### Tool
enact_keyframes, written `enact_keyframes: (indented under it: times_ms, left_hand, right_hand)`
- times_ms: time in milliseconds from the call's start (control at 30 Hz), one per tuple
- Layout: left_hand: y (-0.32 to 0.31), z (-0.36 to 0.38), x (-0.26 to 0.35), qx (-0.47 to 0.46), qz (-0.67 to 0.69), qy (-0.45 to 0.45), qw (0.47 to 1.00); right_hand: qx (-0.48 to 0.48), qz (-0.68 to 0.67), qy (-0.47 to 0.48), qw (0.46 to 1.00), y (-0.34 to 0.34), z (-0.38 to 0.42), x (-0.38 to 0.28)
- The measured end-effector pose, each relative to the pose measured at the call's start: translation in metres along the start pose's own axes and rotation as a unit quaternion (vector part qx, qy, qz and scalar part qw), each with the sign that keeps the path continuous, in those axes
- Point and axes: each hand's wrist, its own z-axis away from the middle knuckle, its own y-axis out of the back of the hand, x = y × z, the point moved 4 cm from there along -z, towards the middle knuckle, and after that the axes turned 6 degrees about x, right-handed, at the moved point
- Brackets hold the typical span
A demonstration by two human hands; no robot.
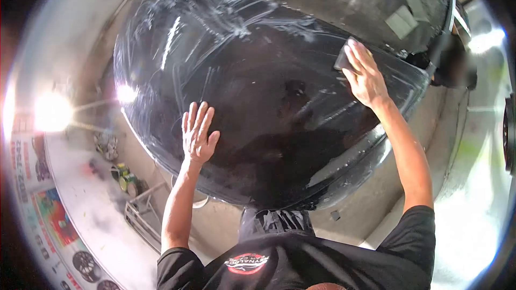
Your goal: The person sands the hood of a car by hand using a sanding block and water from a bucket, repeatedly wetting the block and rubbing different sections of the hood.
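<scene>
A glossy black car hood [252,145] fills the middle of the head view, with whitish streaks and smears over its far and side parts. Fingers together and stretched out, my left hand [200,134] lies flat on the left side of the hood. Toward the far right edge of the panel, my right hand [365,75] presses a small dark rectangular pad [341,61] against the surface. My fingers cover much of the pad, so its exact kind cannot be made out.
Beyond the hood is the windshield, with pale sheets [402,21] behind it. A dark figure, apparently another person [454,62], is at the right. A metal frame [144,212], bottles [128,182] and a printed banner [51,215] stand left; a bright lamp [52,111] glares.
</scene>
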Motion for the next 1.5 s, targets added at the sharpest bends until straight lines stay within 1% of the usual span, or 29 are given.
enact_keyframes:
  times_ms: [67, 133, 200, 233, 267, 333, 400, 433, 467, 500, 600, 633, 667, 700, 733, 767, 800, 867, 933, 1000, 1067, 1133, 1167, 1200, 1267, 1333, 1400, 1467, 1500]
  left_hand:
    - [0.002, -0.001, -0.001, -0.005, 0.016, 0.012, 1.0]
    - [-0.002, 0.002, -0.007, 0.012, 0.033, 0.022, 0.999]
    - [-0.004, 0.001, -0.007, 0.005, 0.027, 0.027, 0.999]
    - [-0.002, 0.002, -0.007, 0.003, 0.023, 0.028, 0.999]
    - [-0.001, 0.005, -0.007, 0.0, 0.02, 0.031, 0.999]
    - [-0.006, 0.004, -0.009, 0.0, 0.02, 0.031, 0.999]
    - [-0.007, 0.004, -0.006, -0.001, 0.015, 0.035, 0.999]
    - [-0.005, 0.002, -0.007, 0.0, 0.008, 0.037, 0.999]
    - [-0.005, 0.001, -0.007, -0.006, 0.012, 0.046, 0.999]
    - [-0.004, 0.001, -0.006, -0.011, 0.012, 0.048, 0.999]
    - [-0.004, 0.0, -0.008, -0.011, 0.021, 0.05, 0.998]
    - [-0.003, 0.0, -0.009, -0.015, 0.027, 0.048, 0.998]
    - [-0.003, 0.001, -0.01, -0.019, 0.032, 0.046, 0.998]
    - [-0.005, 0.001, -0.012, -0.032, 0.032, 0.045, 0.998]
    - [-0.006, 0.002, -0.012, -0.031, 0.034, 0.045, 0.998]
    - [-0.004, 0.001, -0.013, -0.035, 0.033, 0.044, 0.998]
    - [-0.004, 0.001, -0.013, -0.039, 0.035, 0.043, 0.998]
    - [-0.005, 0.002, -0.012, -0.033, 0.028, 0.039, 0.998]
    - [-0.001, -0.001, -0.011, -0.031, 0.032, 0.045, 0.998]
    - [-0.004, 0.002, -0.011, -0.028, 0.037, 0.045, 0.998]
    - [-0.004, 0.002, -0.01, -0.02, 0.036, 0.049, 0.998]
    - [-0.003, -0.002, -0.007, -0.008, 0.034, 0.053, 0.998]
    - [-0.001, -0.001, -0.006, -0.011, 0.046, 0.058, 0.997]
    - [0.0, -0.002, -0.008, -0.012, 0.052, 0.066, 0.996]
    - [-0.001, -0.002, -0.011, -0.039, 0.047, 0.061, 0.996]
    - [-0.003, 0.0, -0.013, -0.043, 0.053, 0.058, 0.996]
    - [-0.007, 0.003, -0.015, -0.037, 0.058, 0.057, 0.996]
    - [-0.007, 0.003, -0.015, -0.048, 0.059, 0.061, 0.995]
    - [-0.005, 0.002, -0.015, -0.053, 0.059, 0.062, 0.995]
  right_hand:
    - [0.005, -0.008, 0.061, 0.998, -0.032, -0.066, -0.038]
    - [-0.03, -0.019, 0.076, 0.996, -0.075, -0.132, -0.063]
    - [-0.059, 0.112, 0.113, 0.985, -0.122, -0.172, -0.077]
    - [-0.057, 0.137, 0.103, 0.983, -0.13, -0.177, -0.078]
    - [-0.019, 0.06, 0.081, 0.995, -0.124, -0.167, -0.072]
    - [-0.041, -0.035, 0.072, 0.996, -0.08, -0.138, -0.055]
    - [-0.025, -0.048, 0.034, 0.998, -0.045, -0.089, -0.028]
    - [-0.022, -0.023, 0.048, 0.998, -0.036, -0.069, -0.019]
    - [-0.019, 0.0, 0.063, 0.998, -0.035, -0.059, -0.015]
    - [-0.015, -0.016, 0.043, 0.999, -0.036, -0.066, -0.022]
    - [-0.013, -0.01, 0.069, 0.997, -0.072, -0.125, -0.052]
    - [0.011, -0.003, 0.128, 0.992, -0.093, -0.154, -0.065]
    - [0.04, -0.004, 0.154, 0.987, -0.117, -0.185, -0.077]
    - [0.04, -0.051, 0.169, 0.984, -0.134, -0.217, -0.089]
    - [-0.011, -0.059, 0.137, 0.989, -0.163, -0.244, -0.092]
    - [-0.016, -0.039, 0.115, 0.992, -0.18, -0.265, -0.099]
    - [0.013, 0.089, 0.193, 0.977, -0.19, -0.277, -0.11]
    - [0.067, -0.004, 0.169, 0.983, -0.179, -0.263, -0.099]
    - [0.007, -0.007, 0.158, 0.987, -0.142, -0.224, -0.084]
    - [0.006, -0.015, 0.132, 0.991, -0.091, -0.159, -0.055]
    - [-0.047, -0.019, 0.055, 0.997, -0.052, -0.094, -0.021]
    - [-0.034, -0.018, 0.047, 0.998, -0.037, -0.073, -0.022]
    - [-0.041, -0.016, 0.046, 0.998, -0.05, -0.079, -0.022]
    - [-0.047, -0.004, 0.059, 0.997, -0.063, -0.102, -0.035]
    - [-0.016, -0.018, 0.123, 0.992, -0.099, -0.169, -0.074]
    - [0.028, 0.022, 0.215, 0.976, -0.152, -0.234, -0.095]
    - [-0.039, -0.011, 0.21, 0.977, -0.199, -0.293, -0.113]
    - [-0.107, 0.031, 0.167, 0.98, -0.214, -0.328, -0.13]
    - [-0.056, -0.01, 0.145, 0.988, -0.214, -0.332, -0.133]
